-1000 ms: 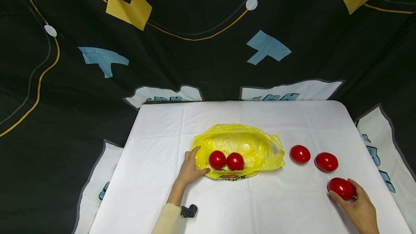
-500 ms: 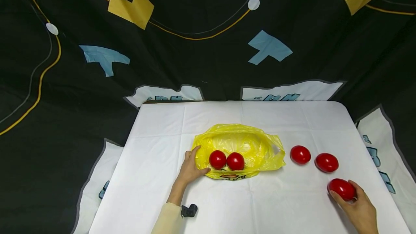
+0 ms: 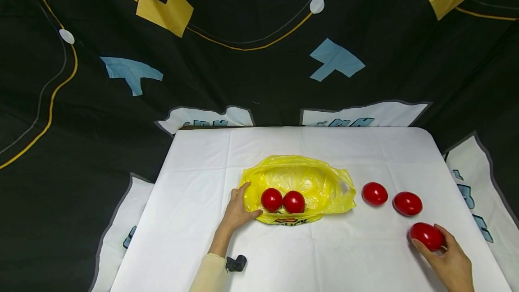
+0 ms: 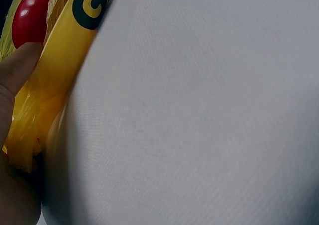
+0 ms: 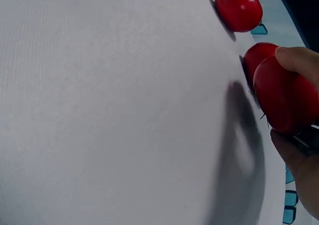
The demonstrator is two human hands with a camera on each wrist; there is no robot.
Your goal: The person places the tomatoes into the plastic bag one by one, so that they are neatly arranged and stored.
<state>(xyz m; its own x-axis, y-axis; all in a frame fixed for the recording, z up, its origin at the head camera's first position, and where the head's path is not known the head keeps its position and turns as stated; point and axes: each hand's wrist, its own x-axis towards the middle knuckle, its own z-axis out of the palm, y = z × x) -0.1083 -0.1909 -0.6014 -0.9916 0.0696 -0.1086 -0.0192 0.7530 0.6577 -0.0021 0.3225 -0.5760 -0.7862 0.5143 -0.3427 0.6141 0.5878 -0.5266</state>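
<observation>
My left hand (image 3: 236, 211) grips the left edge of a yellow plastic bag (image 3: 324, 193), thumb at the near rim and a finger farther up. Inside the bag's mouth sit two red tomatoes, one on the left (image 3: 271, 199) and one on the right (image 3: 293, 201). At the lower right, my right hand (image 3: 452, 260) holds another glossy tomato (image 3: 425, 235) between thumb and fingers. The right wrist view shows this held tomato (image 5: 284, 95) raised over the table, its shadow falling apart from it. Part of it is hidden by my hand.
Two loose tomatoes, one nearer the bag (image 3: 375, 193) and one farther right (image 3: 407, 203), lie on the white tablecloth (image 3: 348, 256). A black curtain (image 3: 243, 84) with coloured patches hangs behind the table's far edge.
Both hands, the bag and the tomatoes stay almost still. The head view has shifted very slightly.
</observation>
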